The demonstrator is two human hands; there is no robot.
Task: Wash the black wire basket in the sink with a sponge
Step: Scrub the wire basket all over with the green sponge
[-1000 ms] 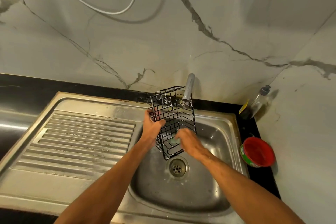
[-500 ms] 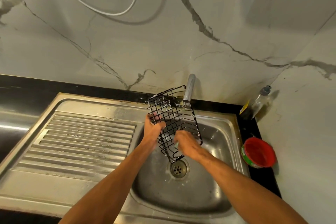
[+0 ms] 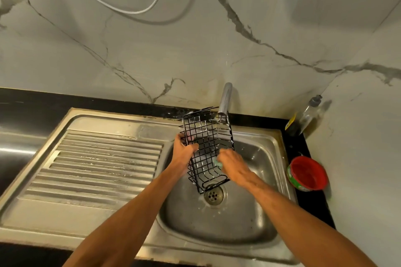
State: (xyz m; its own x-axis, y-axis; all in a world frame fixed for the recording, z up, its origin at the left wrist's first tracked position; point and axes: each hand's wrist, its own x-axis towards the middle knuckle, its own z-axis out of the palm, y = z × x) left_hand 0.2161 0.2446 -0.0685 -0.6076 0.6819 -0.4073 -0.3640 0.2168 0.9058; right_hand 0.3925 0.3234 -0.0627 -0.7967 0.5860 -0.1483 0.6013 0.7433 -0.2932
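Note:
The black wire basket (image 3: 205,136) is held tilted over the steel sink bowl (image 3: 249,219), its top end just below the tap spout (image 3: 224,99) and its lower end above the drain (image 3: 214,195). My left hand (image 3: 183,149) grips the basket's left edge. My right hand (image 3: 234,165) presses a pale green sponge (image 3: 217,162) against the basket's right side; only a sliver of the sponge shows. A thin stream of water falls from the tap onto the basket, and soap film sits in some of the mesh squares.
A ribbed steel draining board (image 3: 104,165) lies left of the bowl. On the black counter at right stand a red-lidded tub (image 3: 308,176) and a clear bottle (image 3: 308,115) in the corner. Marble wall behind with a white cable (image 3: 130,10).
The basket has turned and tipped so its lower end reaches further toward the drain. My right hand with the sponge has slid a little along the basket's right side.

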